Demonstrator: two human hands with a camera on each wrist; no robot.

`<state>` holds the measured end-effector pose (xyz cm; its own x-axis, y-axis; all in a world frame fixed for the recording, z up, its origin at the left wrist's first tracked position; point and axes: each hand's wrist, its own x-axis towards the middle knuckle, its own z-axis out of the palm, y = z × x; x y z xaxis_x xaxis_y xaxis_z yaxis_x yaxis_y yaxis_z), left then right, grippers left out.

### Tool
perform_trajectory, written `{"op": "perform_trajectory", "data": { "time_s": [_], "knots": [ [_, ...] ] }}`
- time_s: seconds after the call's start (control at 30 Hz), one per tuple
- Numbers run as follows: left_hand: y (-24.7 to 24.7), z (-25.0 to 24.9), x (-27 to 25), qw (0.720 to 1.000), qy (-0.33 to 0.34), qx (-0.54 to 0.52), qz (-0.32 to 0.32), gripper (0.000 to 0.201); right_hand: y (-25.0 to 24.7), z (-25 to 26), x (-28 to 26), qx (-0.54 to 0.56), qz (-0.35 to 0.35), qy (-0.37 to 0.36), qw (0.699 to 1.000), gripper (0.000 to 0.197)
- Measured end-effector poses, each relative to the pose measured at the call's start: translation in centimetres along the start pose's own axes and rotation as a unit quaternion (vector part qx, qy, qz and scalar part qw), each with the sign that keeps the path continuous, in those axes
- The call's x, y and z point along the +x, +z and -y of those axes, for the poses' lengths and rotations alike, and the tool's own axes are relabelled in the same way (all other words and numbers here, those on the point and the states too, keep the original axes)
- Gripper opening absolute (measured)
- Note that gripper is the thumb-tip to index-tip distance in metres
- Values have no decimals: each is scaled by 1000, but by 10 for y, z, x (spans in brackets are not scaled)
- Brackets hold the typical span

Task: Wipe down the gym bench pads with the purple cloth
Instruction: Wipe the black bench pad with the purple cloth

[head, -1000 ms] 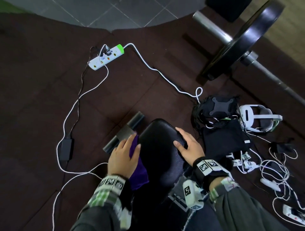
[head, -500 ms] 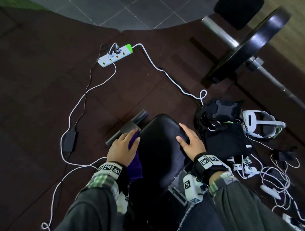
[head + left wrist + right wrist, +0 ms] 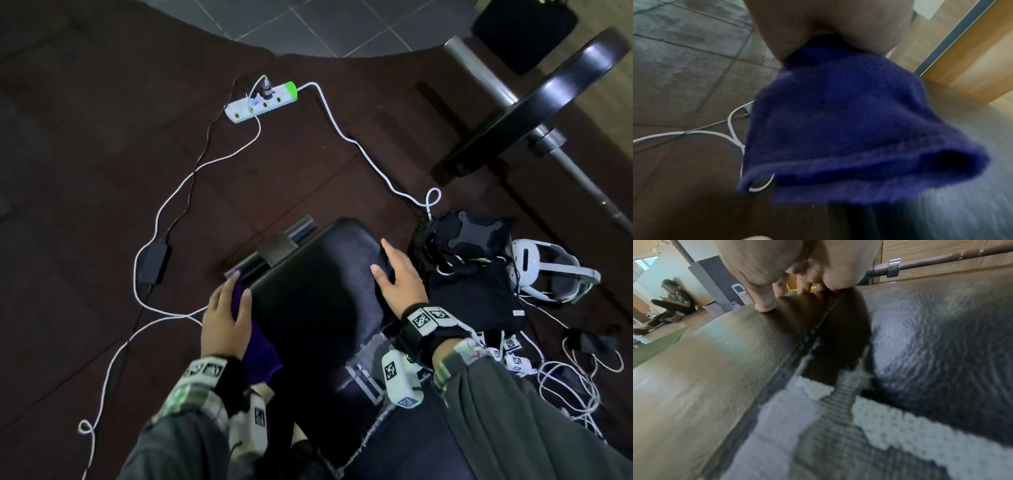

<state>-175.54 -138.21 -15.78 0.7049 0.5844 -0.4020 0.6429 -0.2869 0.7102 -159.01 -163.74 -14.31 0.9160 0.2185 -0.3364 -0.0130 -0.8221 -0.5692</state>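
The black gym bench pad (image 3: pixel 315 301) runs away from me in the head view. My left hand (image 3: pixel 224 317) grips the purple cloth (image 3: pixel 260 353) and holds it against the pad's left side; the cloth shows between thumb and fingers and trails back toward my wrist. Blurred in the left wrist view, the cloth (image 3: pixel 838 129) hangs out from under the palm (image 3: pixel 818 24). On the pad's right edge rests my right hand (image 3: pixel 400 284), fingers straight and holding nothing. The right wrist view shows its fingertips (image 3: pixel 764 305) touching the textured pad (image 3: pixel 694 386).
The bench's foot bar (image 3: pixel 274 248) sticks out at front left. A power strip (image 3: pixel 262 102), white cables and a black adapter (image 3: pixel 152 262) lie on the dark floor mat to the left. On the right are a white headset (image 3: pixel 548 270), black gear (image 3: pixel 472 233) and a barbell plate (image 3: pixel 534 102). A person (image 3: pixel 672 300) sits far off.
My left hand has slid the cloth back toward me along the pad's left side. The right hand has stayed on the right edge. The head view has tilted.
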Motion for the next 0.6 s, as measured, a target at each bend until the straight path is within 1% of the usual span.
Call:
{"op": "perform_trajectory", "data": {
  "time_s": [0.07, 0.13, 0.2, 0.27, 0.33, 0.4, 0.43, 0.5, 0.6],
  "knots": [
    [-1, -5, 15, 999, 14, 32, 27, 44, 1, 0, -3, -22, -6, -6, 1000, 57],
    [-2, -4, 18, 998, 14, 52, 44, 46, 3, 3, -11, -61, -2, -7, 998, 59],
    [-1, 0, 3, 999, 2, 23, 22, 48, 5, 6, -24, -100, 4, -23, 995, 59],
    [5, 7, -22, 999, -9, -29, -28, 51, 9, 9, -39, -128, 6, -47, 991, 58],
    [14, 14, -49, 993, -39, -88, -69, 56, 14, 14, -55, -155, 10, -65, 986, 55],
    [24, 16, -68, 984, -75, -142, -79, 61, 19, 17, -66, -174, 34, -58, 982, 53],
    [27, 15, -73, 981, -81, -158, -81, 63, 21, 18, -69, -176, 48, -48, 982, 53],
    [29, 13, -70, 978, -75, -173, -89, 64, 20, 20, -69, -166, 68, -33, 983, 55],
    [21, 11, -46, 977, -66, -177, -94, 64, 16, 21, -64, -133, 88, -23, 987, 56]
  ]
}}
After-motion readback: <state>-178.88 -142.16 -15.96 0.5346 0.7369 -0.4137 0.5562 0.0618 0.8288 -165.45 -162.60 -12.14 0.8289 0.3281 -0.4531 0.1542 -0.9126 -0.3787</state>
